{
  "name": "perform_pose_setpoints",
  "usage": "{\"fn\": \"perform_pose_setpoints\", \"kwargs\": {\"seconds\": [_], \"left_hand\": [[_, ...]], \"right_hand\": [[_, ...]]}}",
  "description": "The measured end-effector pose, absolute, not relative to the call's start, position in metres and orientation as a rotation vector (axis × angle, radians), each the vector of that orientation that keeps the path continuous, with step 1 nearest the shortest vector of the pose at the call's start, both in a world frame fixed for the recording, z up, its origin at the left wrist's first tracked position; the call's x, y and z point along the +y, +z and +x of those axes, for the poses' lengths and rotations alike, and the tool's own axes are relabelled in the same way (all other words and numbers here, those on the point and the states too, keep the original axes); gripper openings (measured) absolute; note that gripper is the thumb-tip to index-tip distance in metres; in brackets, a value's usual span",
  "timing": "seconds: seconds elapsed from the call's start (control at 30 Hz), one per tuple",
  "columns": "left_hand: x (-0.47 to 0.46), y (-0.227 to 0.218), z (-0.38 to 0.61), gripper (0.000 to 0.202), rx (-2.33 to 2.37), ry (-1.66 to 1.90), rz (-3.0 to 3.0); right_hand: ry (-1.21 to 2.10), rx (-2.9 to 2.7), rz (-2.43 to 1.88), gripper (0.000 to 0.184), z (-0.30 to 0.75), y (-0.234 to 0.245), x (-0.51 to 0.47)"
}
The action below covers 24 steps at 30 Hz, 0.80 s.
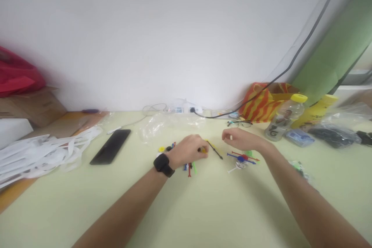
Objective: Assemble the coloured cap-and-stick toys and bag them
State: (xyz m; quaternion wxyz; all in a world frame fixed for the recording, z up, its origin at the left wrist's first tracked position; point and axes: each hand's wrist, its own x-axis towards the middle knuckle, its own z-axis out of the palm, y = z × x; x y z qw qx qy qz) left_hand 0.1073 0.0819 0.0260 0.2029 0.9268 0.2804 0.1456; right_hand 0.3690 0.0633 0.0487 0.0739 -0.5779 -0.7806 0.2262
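Note:
My left hand, with a black watch on its wrist, is closed in a pinch over the table. A small black and yellow plastic piece shows between its fingers. Just right of them is a thin black arrow-shaped pointer. Under and behind this hand lie coloured arrow pieces and a yellow disc. My right hand is curled shut, fingertips together; whatever it may hold is hidden. Below it are plastic spinners with red, blue and white arrows and a green piece.
On the left lie a black phone and white straps. Clear plastic wrap, a power strip and glasses are at the back. A bottle, striped bag and plastic packet are on the right.

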Motion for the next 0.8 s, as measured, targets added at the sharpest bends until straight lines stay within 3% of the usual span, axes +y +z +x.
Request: {"fn": "perform_pose_setpoints", "kwargs": {"seconds": [0.13, 0.37, 0.47, 0.57, 0.8], "left_hand": [[0.089, 0.033, 0.098, 0.008, 0.830, 0.385, 2.628], [0.095, 0.035, 0.088, 0.017, 0.865, 0.313, 2.576], [0.097, 0.031, 0.089, 0.016, 0.854, 0.313, 2.546], [0.096, 0.032, 0.090, 0.017, 0.863, 0.330, 2.545], [0.088, 0.060, 0.083, 0.023, 1.079, 0.261, 2.611]], "right_hand": [[0.844, -2.436, -1.976, 0.009, 0.394, 0.067, 0.055], [0.754, -2.223, -2.324, 0.016, 0.425, 0.059, 0.060], [0.884, -2.147, -2.469, 0.020, 0.432, 0.050, 0.061], [0.899, -2.200, -2.411, 0.020, 0.433, 0.046, 0.061], [0.511, -2.104, -2.064, 0.015, 0.416, 0.055, 0.070]]}}
